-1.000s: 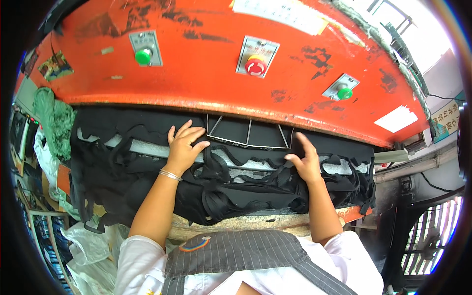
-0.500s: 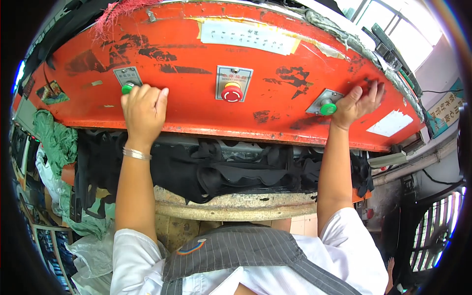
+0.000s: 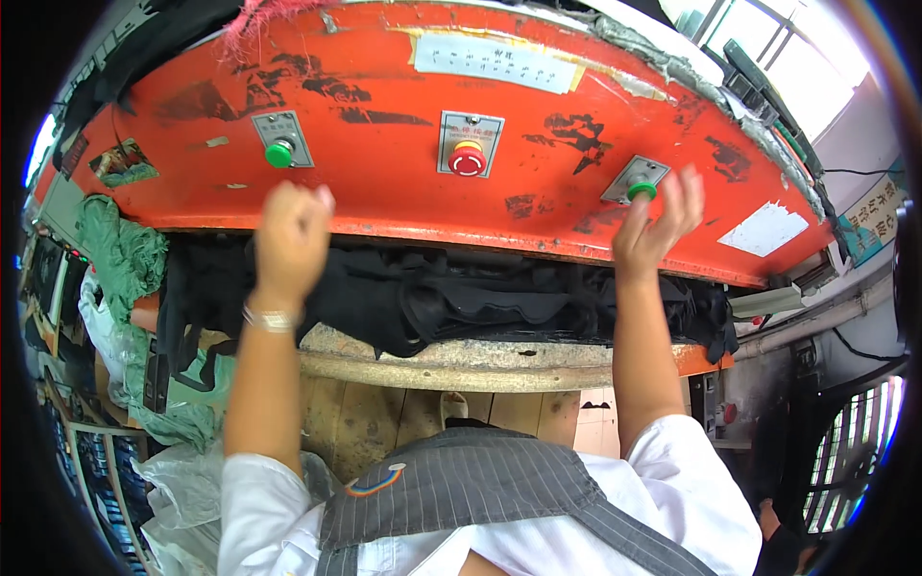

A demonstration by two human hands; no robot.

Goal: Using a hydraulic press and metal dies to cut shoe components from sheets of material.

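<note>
While both hands are hanging raised before the orange-red panel (image 3: 384,154), the black cloth (image 3: 370,298) is lying beneath its lower edge, partly hidden by it and spilling over the front of the pale ledge (image 3: 461,370). The left hand (image 3: 291,238) is forming a narrow, blurred fist just below the left green button (image 3: 279,154), apart from it in this view, and nothing is showing in its grip. The right hand (image 3: 655,236) is standing wide, fingers pointing up, with nothing visible in it; its thumb is reaching so near the right green button (image 3: 641,190) that contact cannot be told. The red button (image 3: 468,159) is sitting between the two, clear of both hands.

Judging by this stance, the hands are working the paired green buttons. Handling the cloth would be calling for a reach down below the panel's edge, fingers clear of the gap.

The cloth's long axis is running left to right, roughly parallel to that edge, and its loose folds are drooping toward the striped apron (image 3: 461,480). Both green buttons are facing outward, toward the apron side.
</note>
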